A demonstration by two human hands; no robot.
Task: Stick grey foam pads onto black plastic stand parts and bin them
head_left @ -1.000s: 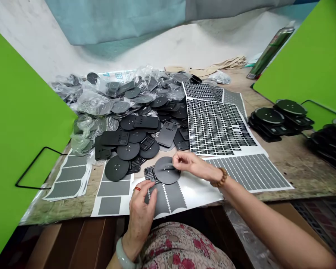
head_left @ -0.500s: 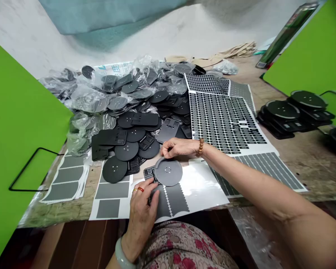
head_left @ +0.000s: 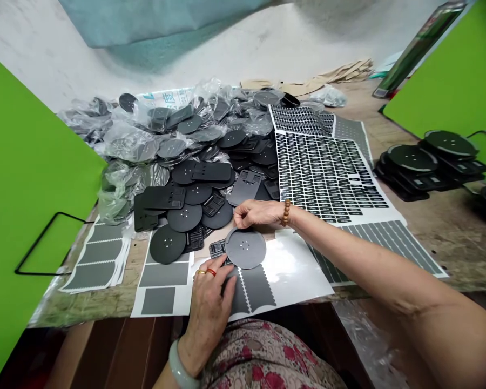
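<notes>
A round grey disc with small holes at its centre lies on a white sticker sheet in front of me. A black part with square recesses shows at its left edge. My right hand is closed in a pinch at the disc's top rim, where a grey arc-shaped strip runs along the edge into the fingertips. My left hand lies with fingers stretched and thumb apart, its fingertips touching the disc's lower left side. Whatever lies beneath that palm is hidden.
Black discs and plates pile up beyond my hands, some in clear plastic bags. Black label sheets lie right, grey sticker sheets left. Stacked black stands sit far right. Green panels flank the table.
The view has shifted very slightly. My left hand has slid a little along the disc's lower left side; my right hand keeps its pinch at the top rim.
</notes>
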